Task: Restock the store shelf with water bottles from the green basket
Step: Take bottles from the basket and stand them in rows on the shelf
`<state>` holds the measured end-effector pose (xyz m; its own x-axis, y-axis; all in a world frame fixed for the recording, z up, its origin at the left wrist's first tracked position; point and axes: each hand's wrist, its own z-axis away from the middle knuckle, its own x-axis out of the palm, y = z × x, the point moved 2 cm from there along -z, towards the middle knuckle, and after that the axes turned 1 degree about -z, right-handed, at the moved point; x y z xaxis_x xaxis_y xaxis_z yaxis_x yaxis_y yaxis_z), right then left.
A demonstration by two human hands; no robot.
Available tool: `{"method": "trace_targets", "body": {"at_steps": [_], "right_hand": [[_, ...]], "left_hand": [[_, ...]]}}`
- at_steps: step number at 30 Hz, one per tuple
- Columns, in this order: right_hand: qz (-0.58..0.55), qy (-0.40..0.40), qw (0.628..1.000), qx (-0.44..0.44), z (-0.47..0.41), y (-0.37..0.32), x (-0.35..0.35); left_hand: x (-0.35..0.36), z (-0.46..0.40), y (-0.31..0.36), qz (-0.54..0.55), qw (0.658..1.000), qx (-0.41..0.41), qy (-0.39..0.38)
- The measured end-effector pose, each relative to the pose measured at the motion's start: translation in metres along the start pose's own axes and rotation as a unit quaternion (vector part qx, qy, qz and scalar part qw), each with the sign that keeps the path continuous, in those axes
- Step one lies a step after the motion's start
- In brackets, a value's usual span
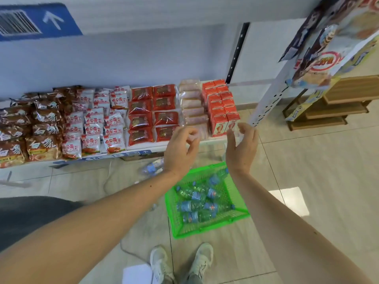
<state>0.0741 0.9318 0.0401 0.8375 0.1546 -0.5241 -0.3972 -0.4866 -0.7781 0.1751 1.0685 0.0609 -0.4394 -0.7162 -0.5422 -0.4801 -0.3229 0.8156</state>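
Observation:
The green basket point(207, 227) stands on the tiled floor in front of my feet, with several blue-labelled water bottles point(194, 204) lying in it. Both my hands hover above the basket's far side, level with the front edge of the low store shelf point(141, 152). My left hand point(181, 149) has loosely curled fingers and holds nothing. My right hand point(243, 149) is spread, palm facing left, and nothing is plainly in it. One water bottle point(152, 168) lies on the floor under the shelf edge, left of the basket.
The shelf holds rows of noodle packets point(41, 128), red snack packs point(152, 113), pale packets point(192, 107) and red cartons point(222, 107). A white perforated upright point(266, 101) and hanging snack bags point(326, 48) stand at right. A wooden rack point(336, 103) is beyond, and white paper point(138, 274) lies by my shoes.

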Motion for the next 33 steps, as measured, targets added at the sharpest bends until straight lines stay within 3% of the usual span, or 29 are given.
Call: {"method": "trace_targets", "body": {"at_steps": [6,10,16,20,26,33], "right_hand": [[0.029,-0.150,0.985,0.075,0.059,0.116,0.047],[0.050,-0.257,0.952,0.159,0.106,0.198,0.090],[0.142,-0.398,0.864,0.275,0.193,0.338,0.161],[0.221,-0.499,0.789,0.281,0.243,0.414,0.207],[0.220,-0.501,0.752,0.367,0.293,0.464,0.252],[0.109,-0.424,0.753,0.492,0.290,0.468,0.257]], "left_hand": [[0.074,0.041,-0.104,-0.045,0.991,-0.110,-0.057],[0.125,0.079,-0.189,-0.081,0.971,-0.197,-0.112],[0.195,0.136,-0.317,-0.116,0.934,-0.274,-0.200],[0.235,0.160,-0.385,-0.113,0.924,-0.283,-0.233],[0.272,0.176,-0.445,-0.116,0.912,-0.298,-0.258],[0.274,0.172,-0.455,-0.127,0.908,-0.298,-0.265]]}}
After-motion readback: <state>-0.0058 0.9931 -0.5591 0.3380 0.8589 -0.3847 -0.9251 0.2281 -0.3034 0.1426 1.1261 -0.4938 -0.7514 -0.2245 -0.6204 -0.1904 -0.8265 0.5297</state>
